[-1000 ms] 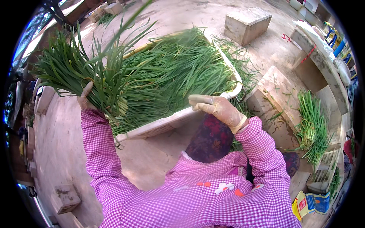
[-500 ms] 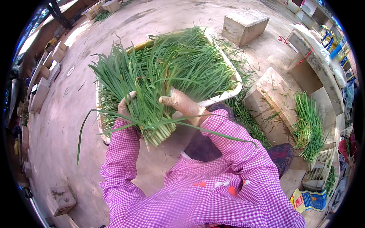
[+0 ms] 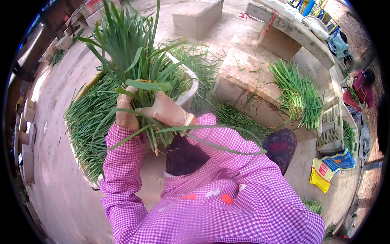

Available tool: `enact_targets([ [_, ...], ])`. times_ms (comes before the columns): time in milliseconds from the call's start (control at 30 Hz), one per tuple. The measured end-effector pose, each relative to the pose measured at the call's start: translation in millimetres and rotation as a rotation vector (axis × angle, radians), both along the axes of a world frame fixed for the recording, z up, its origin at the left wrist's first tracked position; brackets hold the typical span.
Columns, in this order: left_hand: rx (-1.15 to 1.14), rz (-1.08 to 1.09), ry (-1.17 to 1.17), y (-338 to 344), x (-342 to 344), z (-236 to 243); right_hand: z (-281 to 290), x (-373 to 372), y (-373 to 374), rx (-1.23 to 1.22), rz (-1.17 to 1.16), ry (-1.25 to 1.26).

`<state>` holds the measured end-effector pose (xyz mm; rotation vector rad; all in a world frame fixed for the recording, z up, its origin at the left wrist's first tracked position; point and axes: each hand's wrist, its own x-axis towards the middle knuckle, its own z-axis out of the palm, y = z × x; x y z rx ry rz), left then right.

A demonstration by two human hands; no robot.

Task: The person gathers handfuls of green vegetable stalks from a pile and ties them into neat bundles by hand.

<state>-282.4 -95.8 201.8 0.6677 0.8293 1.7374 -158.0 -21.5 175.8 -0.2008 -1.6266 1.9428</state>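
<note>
Both hands, in pale translucent gloves, hold an upright bunch of long green leaves point(image 3: 122, 44), its pale stem ends hanging below them. My left hand point(image 3: 125, 112) grips its left side and is partly covered by leaves. My right hand point(image 3: 166, 112) is wrapped against the bunch from the right, some fingers hidden behind it. A few loose blades arch across both wrists. Behind and beneath the bunch, a white plastic crate point(image 3: 189, 83) is heaped with similar greens point(image 3: 87, 118).
A stone block point(image 3: 243, 75) with cut greens point(image 3: 292, 89) stands at right, loose greens around it. Further right are a curved bench point(image 3: 292, 28), a grey crate point(image 3: 328, 126), a yellow-blue sack point(image 3: 321, 175) and another person point(image 3: 363, 91). A concrete block point(image 3: 195, 20) stands at the back.
The view has swung rightward, bringing the other person into sight. My right hand has moved from apart onto the bunch, which has gone from sideways to upright between both hands.
</note>
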Motion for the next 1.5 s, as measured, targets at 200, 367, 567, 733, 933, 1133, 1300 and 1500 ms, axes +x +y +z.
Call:
enact_targets([
  [200,0.148,-0.242,0.493,96.7,136.2,47.8,7.2,133.4,55.5,-0.392,-0.306,0.193],
  [367,0.370,-0.088,1.197,157.3,243.3,24.2,-5.6,227.5,102.5,-0.404,-0.847,0.500],
  [567,0.319,-0.307,1.214,142.3,277.0,-31.7,-19.3,370.3,174.2,-0.112,-0.928,0.151],
  [733,-0.091,-0.951,0.799,127.1,246.8,-91.1,-116.2,451.5,266.5,0.794,-1.354,-1.439],
  [933,-0.248,-0.945,0.719,114.9,212.4,-107.0,-80.4,417.3,287.5,0.586,-1.026,-1.929],
  [1133,-0.190,-0.807,0.561,101.9,176.1,-102.2,-35.5,411.5,268.6,0.541,-0.932,-2.106],
  [1300,-0.145,-0.639,0.480,73.1,150.1,-86.8,-40.0,360.8,248.5,1.519,-1.367,-1.662],
  [1500,-0.151,-0.539,0.444,21.2,122.4,-62.5,-116.7,272.5,236.5,1.470,-0.812,-1.609],
])
